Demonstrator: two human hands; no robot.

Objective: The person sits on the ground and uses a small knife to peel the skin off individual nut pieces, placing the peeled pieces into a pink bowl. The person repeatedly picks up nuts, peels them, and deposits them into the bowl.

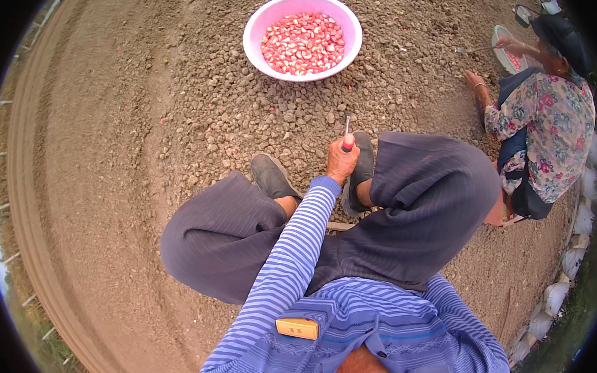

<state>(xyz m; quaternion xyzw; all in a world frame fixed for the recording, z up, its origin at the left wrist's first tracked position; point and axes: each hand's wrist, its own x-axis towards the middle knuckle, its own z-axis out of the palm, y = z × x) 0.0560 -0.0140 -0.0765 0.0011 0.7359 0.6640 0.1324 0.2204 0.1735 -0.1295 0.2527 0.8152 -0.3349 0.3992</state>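
Observation:
My left hand [342, 161] is closed around the red and black handle of a small hand tool [348, 123]. Its thin metal shaft points forward, just above the cloddy soil [221, 116], between my dark shoes. The tool's tip is too small to make out. My right hand is out of view; the right sleeve [447, 295] passes behind my raised right thigh. Ahead of my feet stands a pink plastic basin [252, 37] with a pale rim. In it lie many pink-coated pieces [306, 45] that look like garlic cloves.
At the right a co-worker [550, 123] in a flowered shirt sits low, holding a metal hand tool [472, 50] beside a second basin [499, 45]. White sacks [556, 299] line the right edge. A wooden bar [341, 226] shows between my legs.

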